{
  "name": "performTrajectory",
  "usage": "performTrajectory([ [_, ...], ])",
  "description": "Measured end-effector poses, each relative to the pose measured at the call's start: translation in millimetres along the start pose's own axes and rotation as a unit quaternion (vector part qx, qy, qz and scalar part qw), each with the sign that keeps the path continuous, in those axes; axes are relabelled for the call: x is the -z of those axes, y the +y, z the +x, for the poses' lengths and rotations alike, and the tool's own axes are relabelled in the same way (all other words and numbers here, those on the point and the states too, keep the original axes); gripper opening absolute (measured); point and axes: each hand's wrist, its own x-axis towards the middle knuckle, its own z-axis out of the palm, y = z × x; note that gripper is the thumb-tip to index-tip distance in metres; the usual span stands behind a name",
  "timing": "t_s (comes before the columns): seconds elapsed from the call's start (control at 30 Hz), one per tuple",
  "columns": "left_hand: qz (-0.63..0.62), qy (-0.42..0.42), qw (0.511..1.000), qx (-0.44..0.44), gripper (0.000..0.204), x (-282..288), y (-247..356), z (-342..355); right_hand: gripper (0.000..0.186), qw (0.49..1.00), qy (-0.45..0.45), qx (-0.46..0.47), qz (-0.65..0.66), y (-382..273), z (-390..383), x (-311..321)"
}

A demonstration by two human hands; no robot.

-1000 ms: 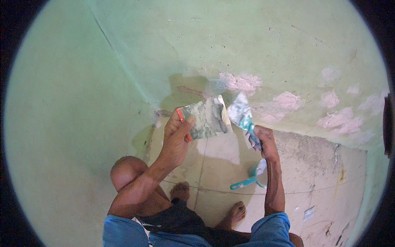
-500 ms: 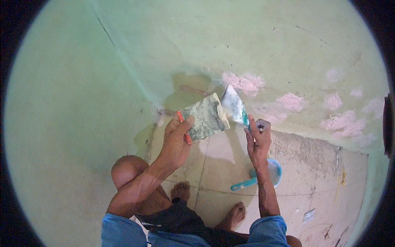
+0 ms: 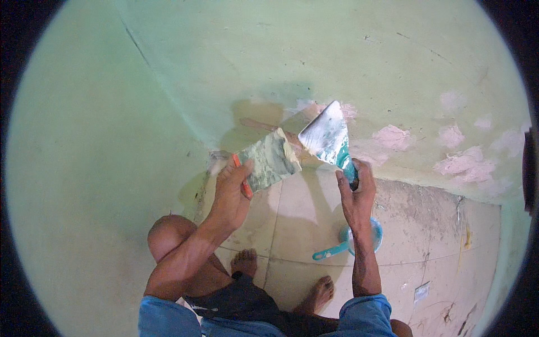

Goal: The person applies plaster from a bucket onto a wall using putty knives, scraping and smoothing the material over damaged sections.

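My left hand (image 3: 232, 185) is closed around a broad flat scraper (image 3: 269, 161) with an orange-red edge strip. Grey-white filler smears its blade, and a cream ridge of filler lines the far edge. In my right hand (image 3: 357, 194) is a putty knife (image 3: 329, 135) with a teal handle, its wide metal blade pointing up and left. The two blades are a short gap apart, in front of the green wall (image 3: 224, 62). Pink filler patches (image 3: 391, 137) mark the wall beyond and to the right of the knife.
Below my right forearm, a blue long-handled dipper (image 3: 331, 251) with pale stuff in it rests on the tiled floor (image 3: 303, 224). My bare feet (image 3: 321, 293) are on the tiles. A small flat scrap (image 3: 421, 292) lies at the lower right. Two walls meet in a corner at the left.
The putty knife has come away from the scraper's edge and turned, showing more of its blade face. My left hand with the scraper has shifted slightly left.
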Motion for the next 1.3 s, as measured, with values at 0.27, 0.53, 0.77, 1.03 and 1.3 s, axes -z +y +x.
performTrajectory([
  [0.27, -0.023, 0.003, 0.995, 0.093, 0.026, -9, 3, -7, 0.032, 0.997, 0.056, 0.035, -0.042, 10, -7, -23],
  [0.53, 0.009, 0.012, 1.000, 0.003, 0.024, 1, 6, -3, 0.033, 0.998, -0.011, -0.054, -0.031, 29, -6, -1],
  [0.77, 0.242, 0.081, 0.949, -0.188, 0.022, 6, 8, 5, 0.021, 0.910, -0.248, -0.224, 0.246, -23, -8, 49],
  [1.03, 0.474, -0.068, 0.820, -0.314, 0.031, 5, 5, -5, 0.023, 0.783, -0.317, -0.311, 0.435, -19, -13, 17],
  [1.3, 0.684, -0.080, 0.610, -0.394, 0.027, 28, 10, 2, 0.036, 0.763, -0.269, -0.219, 0.546, 20, -22, 9],
])
